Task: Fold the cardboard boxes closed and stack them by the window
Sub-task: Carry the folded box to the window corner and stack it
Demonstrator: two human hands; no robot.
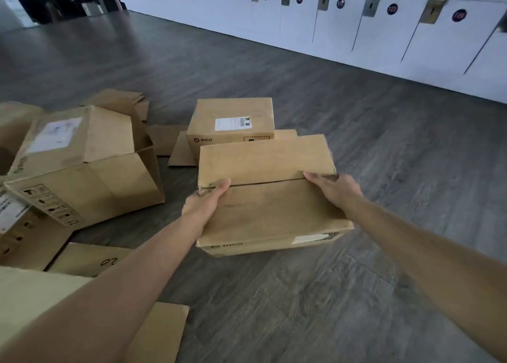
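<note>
Now my left hand (207, 202) and right hand (333, 188) press flat, fingers straight and together, on the closed cardboard box (270, 212).

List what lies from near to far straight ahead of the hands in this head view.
Held box, with left hand and right hand on it → labelled PICO box → bare floor → numbered lockers.
</note>
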